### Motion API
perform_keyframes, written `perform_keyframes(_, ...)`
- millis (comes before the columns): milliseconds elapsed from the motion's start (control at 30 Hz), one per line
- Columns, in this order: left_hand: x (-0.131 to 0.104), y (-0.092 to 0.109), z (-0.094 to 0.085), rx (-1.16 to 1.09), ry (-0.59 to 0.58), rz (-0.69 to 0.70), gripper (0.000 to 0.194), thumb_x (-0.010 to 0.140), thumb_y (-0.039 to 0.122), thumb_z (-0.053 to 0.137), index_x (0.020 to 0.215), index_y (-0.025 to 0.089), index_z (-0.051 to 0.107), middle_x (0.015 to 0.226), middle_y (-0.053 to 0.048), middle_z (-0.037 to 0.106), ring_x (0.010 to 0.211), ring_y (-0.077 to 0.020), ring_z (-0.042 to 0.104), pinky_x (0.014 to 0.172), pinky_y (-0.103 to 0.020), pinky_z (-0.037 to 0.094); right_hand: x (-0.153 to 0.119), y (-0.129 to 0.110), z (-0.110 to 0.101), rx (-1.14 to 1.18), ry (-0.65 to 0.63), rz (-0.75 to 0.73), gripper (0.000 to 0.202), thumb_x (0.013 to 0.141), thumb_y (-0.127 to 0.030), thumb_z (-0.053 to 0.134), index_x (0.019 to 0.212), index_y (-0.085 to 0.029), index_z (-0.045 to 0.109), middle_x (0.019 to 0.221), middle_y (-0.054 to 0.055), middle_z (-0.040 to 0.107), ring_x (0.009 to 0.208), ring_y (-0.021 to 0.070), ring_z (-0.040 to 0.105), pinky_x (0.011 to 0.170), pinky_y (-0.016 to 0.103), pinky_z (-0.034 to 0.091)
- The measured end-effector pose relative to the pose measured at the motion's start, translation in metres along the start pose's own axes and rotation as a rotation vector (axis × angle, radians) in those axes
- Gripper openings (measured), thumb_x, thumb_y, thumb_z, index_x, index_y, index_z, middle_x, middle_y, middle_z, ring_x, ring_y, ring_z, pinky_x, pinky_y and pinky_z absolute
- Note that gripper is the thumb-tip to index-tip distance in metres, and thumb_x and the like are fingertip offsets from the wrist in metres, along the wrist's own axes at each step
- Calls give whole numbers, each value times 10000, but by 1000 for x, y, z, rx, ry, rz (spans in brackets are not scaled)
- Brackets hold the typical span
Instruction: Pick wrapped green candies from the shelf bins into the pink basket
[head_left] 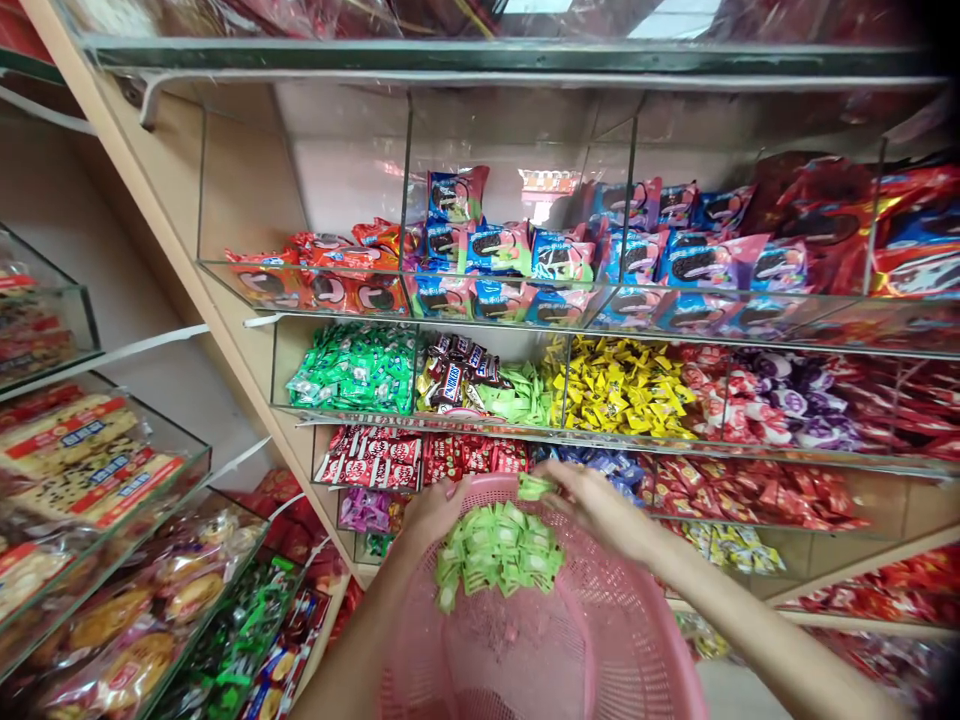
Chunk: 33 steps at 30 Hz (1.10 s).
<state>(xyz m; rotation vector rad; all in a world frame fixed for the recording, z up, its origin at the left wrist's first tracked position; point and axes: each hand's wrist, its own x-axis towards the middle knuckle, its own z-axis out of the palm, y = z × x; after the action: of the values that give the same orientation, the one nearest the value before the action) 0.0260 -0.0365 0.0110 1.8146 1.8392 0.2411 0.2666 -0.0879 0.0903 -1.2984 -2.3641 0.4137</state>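
Observation:
A pink plastic basket (517,655) with perforated sides is tilted in front of me, below the shelves. My left hand (433,515) grips its far rim on the left. Inside, toward the far side, lies a pile of light green wrapped candies (501,548). Over the right part of that rim, my right hand (581,497) is closed on a few green wrapped candies (532,487). Similar green candies (517,393) lie in a glass shelf compartment just above, beside dark Snickers bars (454,380).
Glass-fronted compartments hold bright green packets (356,368), yellow wrapped candies (622,390) and red packets (375,457). Blue-and-pink cookie packs (499,248) fill the shelf above. At left, slanted trays carry packaged pastries (82,460) beside a wooden upright (172,240).

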Motion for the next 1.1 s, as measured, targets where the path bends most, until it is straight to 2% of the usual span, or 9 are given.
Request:
perform_keyframes(67,0,1,1,-1,6,2,791,764,782,160,1102,239,625,1175,-100,643,1059,-308,593,853,-379,427,-2,9,21,-94,-67,33,197,877,-160,391,1002,-181,541,908,78,636,819,181,583,696,280,432)
perform_keyframes(167,0,1,1,14,8,3,782,765,779,160,1074,240,634,1162,-101,650,1048,-303,599,846,-372,431,-4,18,42,-257,-120,36,199,873,-121,382,984,-189,533,930,78,636,870,190,574,712,285,436)
perform_keyframes(300,-2,2,-1,35,7,2,759,779,762,140,1000,244,649,1098,-93,678,1011,-285,616,824,-350,438,-8,24,57,-475,-85,-58,220,859,-65,392,956,-209,528,906,59,646,935,199,557,783,308,445)
perform_keyframes(433,-5,4,-3,37,-2,-2,771,775,765,139,1039,241,640,1108,-92,674,1006,-289,617,822,-358,441,-12,26,68,-622,-73,-103,235,832,-18,410,900,-209,529,894,45,641,861,200,579,795,337,451)
perform_keyframes(633,-5,7,-3,49,-14,6,788,763,778,132,1027,239,643,1103,-102,675,1008,-304,614,825,-374,437,-19,29,85,-665,-61,-76,255,814,-5,407,930,-191,537,902,74,631,830,225,600,729,353,464)
perform_keyframes(867,-4,5,-3,51,-1,14,786,774,765,126,983,227,659,1083,-113,682,1006,-302,618,830,-369,443,-22,30,101,-667,-75,-80,412,734,60,347,985,-197,549,943,78,627,854,231,613,699,351,479)
perform_keyframes(1000,-3,3,-3,53,7,20,806,774,765,118,1040,223,652,1114,-120,670,1039,-310,607,851,-383,438,-21,33,101,-613,-94,-56,392,778,37,328,1014,-187,547,981,79,631,838,203,622,715,328,493)
perform_keyframes(1100,-2,2,-2,58,13,18,813,770,769,118,1067,224,643,1134,-120,661,1052,-311,602,860,-384,434,-22,35,97,-496,-101,17,259,858,-58,370,995,-180,553,990,83,615,814,201,622,697,318,491)
